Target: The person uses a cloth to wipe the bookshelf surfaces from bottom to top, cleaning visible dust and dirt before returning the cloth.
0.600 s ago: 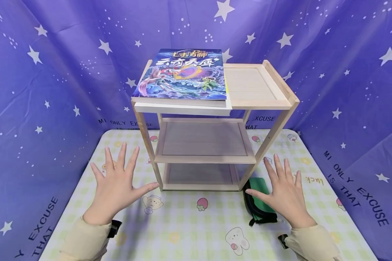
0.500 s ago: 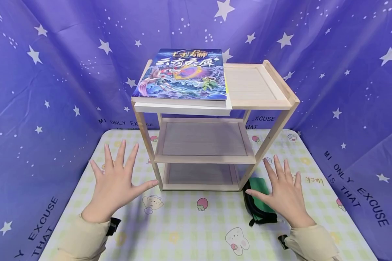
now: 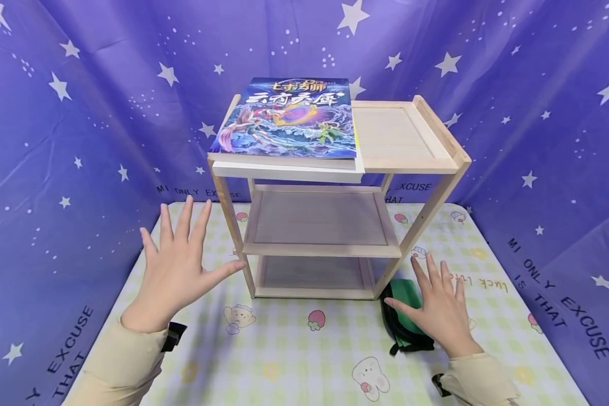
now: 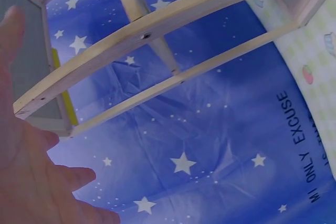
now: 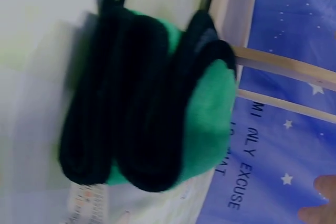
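My left hand (image 3: 175, 276) is spread wide in the air, left of a three-tier wooden shelf (image 3: 322, 250); its thumb tip overlaps the shelf's front left leg in the head view. The right hand (image 3: 440, 307), fingers also spread, hovers beside a green and black zippered pouch (image 3: 407, 293) at the foot of the front right leg. Neither hand holds anything. On the left part of the top tier lies a book with a blue illustrated cover (image 3: 291, 127), above another white-edged book (image 3: 289, 171) that juts over the front edge. Seen from the right wrist, the pouch (image 5: 207, 124) fills the middle, its black zipper edging folded.
A checked tablecloth (image 3: 284, 349) with cartoon prints covers the table. Purple star-printed curtains (image 3: 81, 141) enclose the back and both sides. The shelf's two lower tiers carry nothing, and bare wood (image 3: 396, 132) shows on the right of its top.
My left hand has risen and shifted slightly away from me, fingers still spread. The right hand has dropped a little in the head view. The whole scene has shifted slightly right; books, shelf and pouch stay put.
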`<state>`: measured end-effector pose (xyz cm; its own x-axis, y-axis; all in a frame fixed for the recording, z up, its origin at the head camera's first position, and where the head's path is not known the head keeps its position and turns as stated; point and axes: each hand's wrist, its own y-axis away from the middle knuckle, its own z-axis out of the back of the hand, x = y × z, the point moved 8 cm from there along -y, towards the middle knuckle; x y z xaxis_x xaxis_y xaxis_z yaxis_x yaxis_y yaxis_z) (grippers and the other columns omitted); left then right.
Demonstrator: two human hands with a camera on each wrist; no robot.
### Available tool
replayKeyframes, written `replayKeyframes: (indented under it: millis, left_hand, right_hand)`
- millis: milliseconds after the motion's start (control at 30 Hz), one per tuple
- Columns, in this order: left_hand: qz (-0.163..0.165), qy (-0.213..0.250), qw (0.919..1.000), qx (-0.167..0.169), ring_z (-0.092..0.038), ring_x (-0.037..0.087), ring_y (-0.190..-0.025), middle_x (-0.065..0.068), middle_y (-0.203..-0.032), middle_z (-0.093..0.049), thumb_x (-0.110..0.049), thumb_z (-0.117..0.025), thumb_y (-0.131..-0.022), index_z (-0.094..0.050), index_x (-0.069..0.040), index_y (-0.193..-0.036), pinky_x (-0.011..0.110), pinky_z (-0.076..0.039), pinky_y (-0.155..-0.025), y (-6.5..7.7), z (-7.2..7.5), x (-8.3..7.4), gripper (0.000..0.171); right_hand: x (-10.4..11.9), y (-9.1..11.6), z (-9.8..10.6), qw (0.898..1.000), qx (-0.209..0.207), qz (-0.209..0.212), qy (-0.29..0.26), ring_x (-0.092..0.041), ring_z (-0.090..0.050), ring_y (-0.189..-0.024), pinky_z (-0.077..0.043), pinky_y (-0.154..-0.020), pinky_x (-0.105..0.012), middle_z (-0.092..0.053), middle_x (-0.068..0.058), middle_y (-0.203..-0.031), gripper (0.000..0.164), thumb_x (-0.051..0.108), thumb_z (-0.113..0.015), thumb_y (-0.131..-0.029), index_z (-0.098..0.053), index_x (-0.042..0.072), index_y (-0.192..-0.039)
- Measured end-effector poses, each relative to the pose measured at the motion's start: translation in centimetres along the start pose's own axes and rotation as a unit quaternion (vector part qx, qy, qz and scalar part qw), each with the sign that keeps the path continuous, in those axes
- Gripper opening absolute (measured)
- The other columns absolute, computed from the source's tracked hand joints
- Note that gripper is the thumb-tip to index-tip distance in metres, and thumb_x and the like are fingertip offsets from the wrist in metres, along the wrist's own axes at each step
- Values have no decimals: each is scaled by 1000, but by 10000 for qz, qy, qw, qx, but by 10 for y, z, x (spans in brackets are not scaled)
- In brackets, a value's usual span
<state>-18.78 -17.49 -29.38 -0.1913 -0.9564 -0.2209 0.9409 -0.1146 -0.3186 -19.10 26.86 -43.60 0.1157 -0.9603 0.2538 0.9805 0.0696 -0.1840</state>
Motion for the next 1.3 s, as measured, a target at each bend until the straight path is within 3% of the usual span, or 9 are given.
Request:
replayKeyframes:
  millis: [267,567,667,900,1100,1300]
  left_hand:
    - [-51,333,9994,-98,2,49,-150,12,-167,-7,-70,-52,-89,-7,-23,-161,80,-3,-106,-11,17,-5,97]
    - [-231,949,9948,-305,0,40,-153,4,-168,-9,-67,-52,-91,-5,-23,-161,70,-5,-115,-24,34,-13,95]
    - [-293,1130,9921,-462,-5,39,-153,4,-167,-13,-73,-46,-90,-7,-22,-161,68,-10,-115,-29,42,-16,96]
    - [-423,1650,9819,-824,-11,35,-153,2,-166,-17,-84,-34,-86,-11,-22,-160,69,-15,-114,-38,62,-22,99]
    - [-361,2106,9736,-802,-14,33,-153,3,-166,-19,-85,-33,-86,-13,-29,-160,70,-16,-113,-46,74,-27,95]
    - [-428,2982,9511,-679,-18,29,-152,1,-165,-22,-87,-28,-84,-16,-32,-159,67,-13,-116,-58,83,-31,94]
  right_hand:
    - [-4,1,-19,10000,53,-1,-31,-48,-2,-150,-2,-110,-75,-4,-16,-167,105,72,-63,-80,-19,20,-159]
    - [-5,6,-38,10000,77,-22,5,-52,-15,-146,-12,-107,-76,-19,-22,-163,104,72,-65,-79,-24,20,-158]
    - [-6,8,-44,9998,179,-57,-3,-52,-14,-146,-13,-107,-76,-19,-22,-162,104,73,-64,-79,-23,20,-159]
    - [-10,9,-54,9985,472,-249,-74,-52,-11,-147,-12,-107,-76,-17,-23,-163,106,76,-61,-79,-20,20,-159]
    - [-14,10,-63,9974,629,-344,-106,-52,-11,-147,-12,-107,-76,-15,-23,-163,107,78,-60,-78,-22,19,-159]
    - [-14,11,-69,9977,595,-291,-120,-54,-14,-145,-14,-106,-77,-18,-25,-162,106,75,-62,-79,-27,14,-157]
